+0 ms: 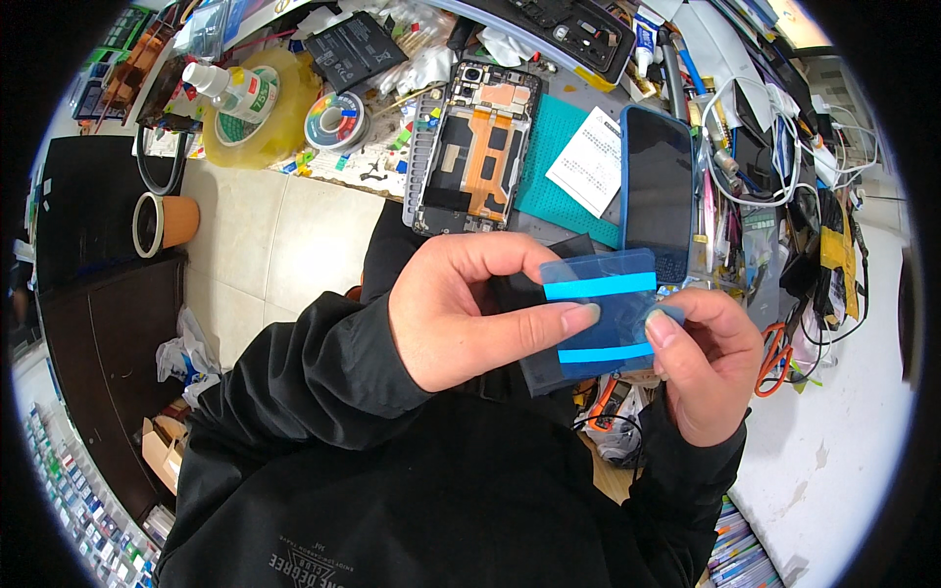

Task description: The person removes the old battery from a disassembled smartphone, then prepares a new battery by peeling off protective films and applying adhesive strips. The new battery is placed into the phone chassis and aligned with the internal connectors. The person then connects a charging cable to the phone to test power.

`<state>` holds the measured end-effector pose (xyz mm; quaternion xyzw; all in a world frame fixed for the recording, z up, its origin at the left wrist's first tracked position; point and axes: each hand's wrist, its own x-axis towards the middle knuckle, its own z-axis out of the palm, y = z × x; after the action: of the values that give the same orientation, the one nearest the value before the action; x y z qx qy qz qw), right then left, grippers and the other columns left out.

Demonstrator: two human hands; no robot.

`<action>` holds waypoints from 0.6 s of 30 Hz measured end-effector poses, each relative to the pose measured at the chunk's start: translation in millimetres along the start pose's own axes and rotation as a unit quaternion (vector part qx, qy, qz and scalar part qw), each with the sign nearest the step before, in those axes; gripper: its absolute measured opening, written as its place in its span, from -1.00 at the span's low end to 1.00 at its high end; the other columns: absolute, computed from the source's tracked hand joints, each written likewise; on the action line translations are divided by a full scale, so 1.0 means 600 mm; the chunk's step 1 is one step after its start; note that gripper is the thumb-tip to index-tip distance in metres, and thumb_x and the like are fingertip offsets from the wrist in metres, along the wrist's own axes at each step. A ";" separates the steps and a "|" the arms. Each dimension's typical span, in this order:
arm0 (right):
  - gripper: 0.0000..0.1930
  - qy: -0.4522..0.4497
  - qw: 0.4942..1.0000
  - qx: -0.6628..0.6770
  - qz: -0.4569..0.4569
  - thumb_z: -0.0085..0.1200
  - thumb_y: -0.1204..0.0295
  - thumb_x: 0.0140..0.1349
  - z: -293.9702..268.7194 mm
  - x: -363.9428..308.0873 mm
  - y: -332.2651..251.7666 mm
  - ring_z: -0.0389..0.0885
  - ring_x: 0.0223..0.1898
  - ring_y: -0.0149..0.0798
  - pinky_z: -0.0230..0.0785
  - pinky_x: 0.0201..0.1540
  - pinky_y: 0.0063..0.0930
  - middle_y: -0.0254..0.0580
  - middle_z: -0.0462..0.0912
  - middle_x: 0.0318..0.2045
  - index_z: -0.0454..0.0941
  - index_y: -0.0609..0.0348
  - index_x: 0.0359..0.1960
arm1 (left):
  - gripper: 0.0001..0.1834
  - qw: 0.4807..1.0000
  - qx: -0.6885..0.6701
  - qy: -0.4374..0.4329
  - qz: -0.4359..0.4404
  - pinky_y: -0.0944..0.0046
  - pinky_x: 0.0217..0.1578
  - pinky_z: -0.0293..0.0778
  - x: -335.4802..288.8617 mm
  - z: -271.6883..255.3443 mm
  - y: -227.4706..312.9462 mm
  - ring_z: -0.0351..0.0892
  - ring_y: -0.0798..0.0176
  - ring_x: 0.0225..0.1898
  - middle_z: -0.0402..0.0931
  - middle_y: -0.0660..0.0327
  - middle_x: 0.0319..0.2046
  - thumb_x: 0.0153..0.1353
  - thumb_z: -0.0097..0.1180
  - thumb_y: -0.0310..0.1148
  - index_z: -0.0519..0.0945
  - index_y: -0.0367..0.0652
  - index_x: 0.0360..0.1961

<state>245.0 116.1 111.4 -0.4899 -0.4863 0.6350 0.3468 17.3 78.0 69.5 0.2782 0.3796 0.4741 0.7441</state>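
Note:
My left hand [480,318] is closed on a sheet of translucent blue film [619,314], thumb on its face. Two bright blue strips run across the sheet, one above the other. Behind the film, a flat black rectangular piece [545,376] like a phone battery shows at the lower left; whether the film is stuck to it I cannot tell. My right hand [708,358] pinches the film's right edge between thumb and fingers, where it is creased. Beyond my hands lies an opened phone [482,147], its orange flex cables and inner parts exposed.
A blue-edged phone [657,176] lies on the bench right of a green mat [549,147] and a white printed paper [591,162]. At the back left are a black battery [355,51], a solder spool [334,122] and a spray bottle [235,90]. Cables [774,186] crowd the right side.

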 end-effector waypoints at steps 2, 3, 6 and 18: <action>-0.84 0.010 0.999 -0.036 -0.039 0.28 0.68 0.16 -0.002 -0.001 -0.001 0.56 -0.36 -0.52 0.38 -0.32 -0.62 -0.20 0.70 -0.31 0.64 0.31 -0.22 | -0.83 1.000 -0.015 0.007 0.009 0.45 -0.10 0.51 -0.001 -0.001 -0.001 0.59 0.49 -0.16 0.67 0.27 -0.23 0.30 0.32 -0.45 0.67 -0.29 -0.14; -0.83 0.022 0.997 -0.046 -0.052 0.28 0.68 0.15 -0.004 -0.001 -0.002 0.57 -0.35 -0.49 0.39 -0.32 -0.60 -0.18 0.70 -0.29 0.64 0.30 -0.22 | -0.67 0.999 0.032 0.028 0.007 0.46 -0.15 0.48 0.002 -0.004 -0.001 0.55 0.51 -0.22 0.66 0.27 -0.26 0.45 0.16 -0.19 0.69 -0.30 -0.18; -0.78 0.029 0.945 -0.207 -0.252 0.30 0.70 0.08 -0.008 -0.002 -0.006 0.62 -0.31 -0.37 0.44 -0.28 -0.53 -0.12 0.70 -0.23 0.67 0.24 -0.22 | -0.09 0.993 0.092 0.017 -0.069 0.20 0.04 0.49 0.015 -0.018 0.000 0.63 0.16 -0.13 0.66 0.01 -0.22 0.51 -0.51 0.28 0.63 -0.43 -0.16; -0.67 -0.012 0.860 -0.328 -0.390 0.21 0.78 0.04 -0.006 0.008 0.005 0.67 -0.26 -0.29 0.54 -0.24 -0.52 0.03 0.63 -0.01 0.68 0.30 -0.12 | -0.86 0.997 -0.057 -0.022 -0.043 0.33 -0.02 0.51 0.001 -0.015 0.001 0.64 0.31 -0.11 0.67 0.15 -0.16 0.26 0.27 -0.60 0.70 -0.32 -0.16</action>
<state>247.2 120.7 106.7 -0.3377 -0.8218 0.2575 0.3798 9.4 79.1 64.7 0.2289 0.3468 0.4565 0.7867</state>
